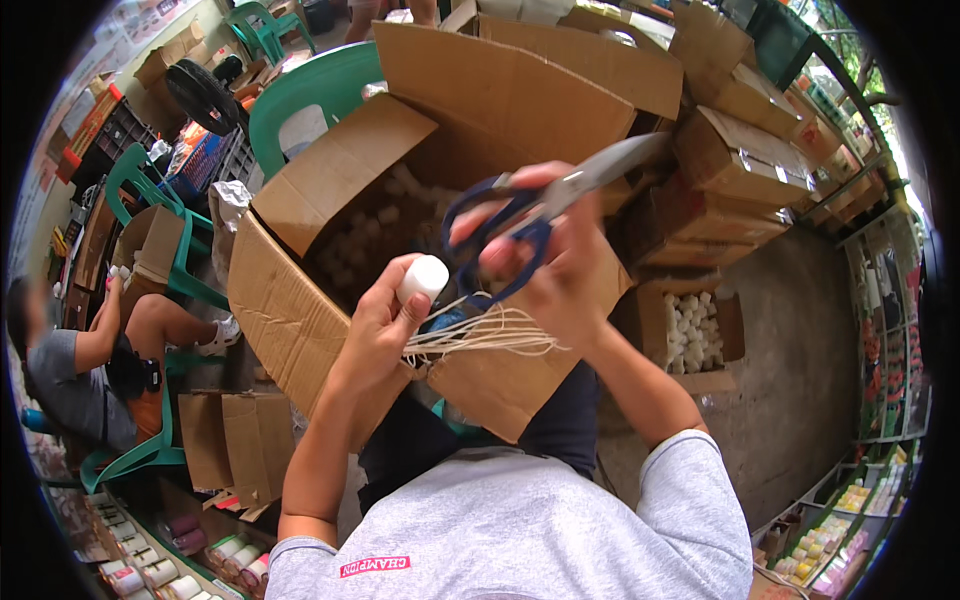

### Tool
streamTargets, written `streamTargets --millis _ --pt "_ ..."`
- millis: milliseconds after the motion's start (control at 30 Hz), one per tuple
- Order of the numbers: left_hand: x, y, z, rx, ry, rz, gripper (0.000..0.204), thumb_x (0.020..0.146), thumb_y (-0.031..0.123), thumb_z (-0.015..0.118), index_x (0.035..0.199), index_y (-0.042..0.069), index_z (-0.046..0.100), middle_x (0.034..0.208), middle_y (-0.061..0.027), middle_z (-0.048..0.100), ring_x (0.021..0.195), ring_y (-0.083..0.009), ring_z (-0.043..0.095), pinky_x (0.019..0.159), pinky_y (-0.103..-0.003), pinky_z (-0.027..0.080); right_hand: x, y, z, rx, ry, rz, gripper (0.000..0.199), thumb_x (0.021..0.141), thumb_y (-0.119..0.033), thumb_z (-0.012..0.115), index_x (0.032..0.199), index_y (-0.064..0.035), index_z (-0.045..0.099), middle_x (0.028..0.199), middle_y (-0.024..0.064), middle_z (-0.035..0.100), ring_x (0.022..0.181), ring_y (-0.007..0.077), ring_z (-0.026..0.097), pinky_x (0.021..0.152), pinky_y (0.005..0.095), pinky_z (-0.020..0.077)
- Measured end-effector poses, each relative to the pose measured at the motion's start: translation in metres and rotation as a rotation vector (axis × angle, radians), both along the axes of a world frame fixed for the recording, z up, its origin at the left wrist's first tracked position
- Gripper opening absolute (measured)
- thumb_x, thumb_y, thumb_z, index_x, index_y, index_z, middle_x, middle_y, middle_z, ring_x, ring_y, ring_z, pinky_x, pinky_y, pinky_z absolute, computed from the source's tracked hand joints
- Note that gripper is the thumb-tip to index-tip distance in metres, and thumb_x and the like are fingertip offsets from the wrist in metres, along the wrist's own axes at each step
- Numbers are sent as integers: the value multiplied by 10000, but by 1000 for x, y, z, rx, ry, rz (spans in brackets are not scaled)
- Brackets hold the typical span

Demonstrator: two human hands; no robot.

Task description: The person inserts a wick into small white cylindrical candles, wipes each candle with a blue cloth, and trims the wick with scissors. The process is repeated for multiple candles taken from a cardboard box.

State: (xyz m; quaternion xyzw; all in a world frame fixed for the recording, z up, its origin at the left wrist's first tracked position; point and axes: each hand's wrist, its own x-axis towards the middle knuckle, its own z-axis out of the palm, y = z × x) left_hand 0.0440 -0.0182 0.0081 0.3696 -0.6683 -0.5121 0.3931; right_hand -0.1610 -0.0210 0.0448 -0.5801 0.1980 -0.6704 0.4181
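Observation:
A short white cylinder [424, 277] with a smooth round end is pinched between the thumb and fingers of my left hand [372, 338]. My right hand [568, 275] grips scissors [605, 172] with dark blue handles, their blades aimed up and to the right. Motion blurs its fingers a little. A bundle of thin white cords [490, 338] lies across the near flaps of a large cardboard box [290, 315], just below both hands. Inside the box are more small white pieces [345, 250], partly in shadow.
At right, a smaller box [650, 330] holds many white pieces, beside stacked cartons [735, 165]. A green chair [300, 100] stands behind the large box. On the left a seated person [75, 370] handles small items. Shelves [880, 330] line the right edge.

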Motion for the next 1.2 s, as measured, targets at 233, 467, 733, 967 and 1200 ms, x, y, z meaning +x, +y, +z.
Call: streamTargets --millis 233,467,733,967,1200 --pt "4 1 -1 27 -45 -28 394 993 284 574 1284 33 489 965 2 544 849 -61 479 745 -192 429 5 8 -4 78 30 44 505 870 47 642 1294 -50 384 946 116 646 949 193 666 814 331 545" --pt "9 -17 -8 173 200 -49 422 1000 350 537 1272 35 472 936 -46 591 750 -96 548 692 -235 467 5 5 -1 257 43 85 490 876 -30 692 1286 -47 425 891 61 616 845 126 630 773 269 518" --pt "-2 -52 21 157 614 124 599 939 513 538 1399 172 364 1454 -118 453 1271 -265 499 959 -391 436 37 53 -13 937 -295 752 563 957 -527 522 1253 -50 478 816 44 584 713 130 584 677 284 492" --pt "-8 -24 18 258 603 92 751 894 590 516 1483 203 258 1444 -63 388 1275 -288 475 856 -349 529 46 42 -12 933 -399 671 563 917 -629 520 1106 -98 512 794 21 567 691 110 548 643 271 476" --pt "-10 -17 2 343 593 309 671 915 565 530 1440 177 377 1141 34 478 851 -79 473 608 -185 444 39 38 -16 875 -228 376 709 838 -676 588 1109 -24 530 653 -12 526 503 72 486 471 208 403"
